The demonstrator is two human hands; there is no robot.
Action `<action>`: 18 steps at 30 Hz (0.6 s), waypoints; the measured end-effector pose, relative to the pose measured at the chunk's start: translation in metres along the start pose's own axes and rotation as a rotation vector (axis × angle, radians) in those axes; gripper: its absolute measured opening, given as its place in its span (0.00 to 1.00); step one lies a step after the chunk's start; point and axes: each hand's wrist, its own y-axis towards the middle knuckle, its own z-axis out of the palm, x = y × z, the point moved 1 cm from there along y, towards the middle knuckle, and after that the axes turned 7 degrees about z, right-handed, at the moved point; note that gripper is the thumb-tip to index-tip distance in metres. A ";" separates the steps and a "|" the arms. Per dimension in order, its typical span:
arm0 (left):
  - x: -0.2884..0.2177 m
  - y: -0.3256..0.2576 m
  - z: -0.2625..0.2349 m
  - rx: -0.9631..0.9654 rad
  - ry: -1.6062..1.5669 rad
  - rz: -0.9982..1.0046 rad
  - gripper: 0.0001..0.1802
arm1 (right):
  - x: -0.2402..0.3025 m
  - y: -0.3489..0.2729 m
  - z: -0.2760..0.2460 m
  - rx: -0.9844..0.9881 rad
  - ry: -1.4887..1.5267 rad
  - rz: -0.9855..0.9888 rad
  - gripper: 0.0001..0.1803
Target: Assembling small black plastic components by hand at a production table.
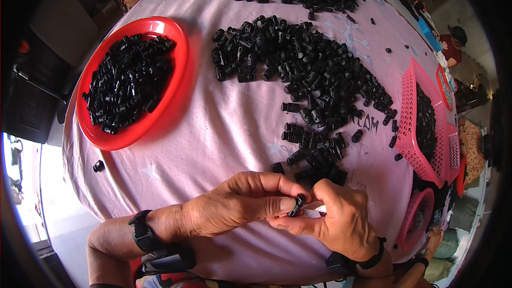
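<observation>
left hand [234,205] pinches one black part [297,205] over the cloth [213,154]; right hand [344,218], close beside, grips a pale item [316,209]. judged risk: slack fingertips could drop the part, losing it in the pile [314,96].

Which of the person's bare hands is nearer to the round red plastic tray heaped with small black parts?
Left. In the picture, the left hand is below and right of the red tray; the right hand is farther right.
</observation>
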 end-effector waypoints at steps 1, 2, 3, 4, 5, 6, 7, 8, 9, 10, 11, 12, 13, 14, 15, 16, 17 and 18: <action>0.000 0.000 0.000 0.013 0.008 -0.002 0.14 | 0.000 0.000 0.000 -0.005 0.003 -0.002 0.28; 0.000 0.000 0.000 0.013 0.008 -0.002 0.14 | 0.000 0.000 0.000 -0.005 0.002 -0.001 0.28; 0.000 0.000 0.000 0.013 0.011 0.002 0.14 | 0.000 0.000 0.000 -0.015 0.004 -0.007 0.28; 0.001 0.001 0.000 0.013 0.014 0.007 0.14 | 0.001 -0.001 0.000 -0.025 0.005 -0.012 0.28; 0.001 0.000 -0.001 0.013 0.014 0.007 0.14 | 0.001 0.000 0.000 -0.025 0.005 -0.012 0.28; 0.002 0.000 -0.001 0.014 0.004 0.003 0.14 | 0.002 0.000 -0.001 -0.019 -0.005 -0.008 0.28; 0.002 0.000 -0.002 0.013 -0.006 -0.001 0.15 | 0.002 0.000 -0.001 -0.013 -0.015 -0.004 0.28; 0.002 0.000 -0.001 0.012 -0.005 -0.001 0.15 | 0.002 0.000 -0.001 -0.014 -0.014 -0.004 0.28; 0.002 0.000 -0.001 0.013 -0.005 0.000 0.14 | 0.002 0.000 -0.001 -0.007 -0.016 -0.005 0.28; 0.001 0.000 -0.001 0.014 -0.005 0.001 0.14 | 0.002 0.000 -0.002 -0.001 -0.018 -0.004 0.28; 0.001 0.000 -0.001 0.014 -0.005 0.001 0.14 | 0.002 0.000 -0.002 -0.001 -0.018 -0.004 0.28; 0.002 0.000 -0.001 0.011 -0.003 0.001 0.14 | 0.003 0.001 -0.003 0.002 -0.023 -0.007 0.28; 0.002 0.000 -0.001 0.010 -0.001 0.001 0.14 | 0.003 0.001 -0.003 0.004 -0.029 -0.008 0.28; 0.002 0.000 -0.001 0.011 -0.001 0.001 0.14 | 0.003 0.001 -0.003 0.003 -0.030 -0.008 0.28; 0.002 0.000 -0.001 0.009 -0.003 -0.001 0.14 | 0.004 0.001 -0.003 -0.011 -0.021 -0.012 0.28; 0.002 0.000 -0.001 0.008 -0.005 -0.004 0.14 | 0.004 0.001 -0.003 -0.025 -0.013 -0.016 0.28; 0.002 0.000 -0.001 0.009 -0.005 -0.004 0.14 | 0.004 0.001 -0.003 -0.025 -0.014 -0.016 0.28; 0.001 0.001 -0.001 0.005 0.000 -0.009 0.14 | 0.004 0.001 -0.003 -0.021 -0.019 -0.014 0.28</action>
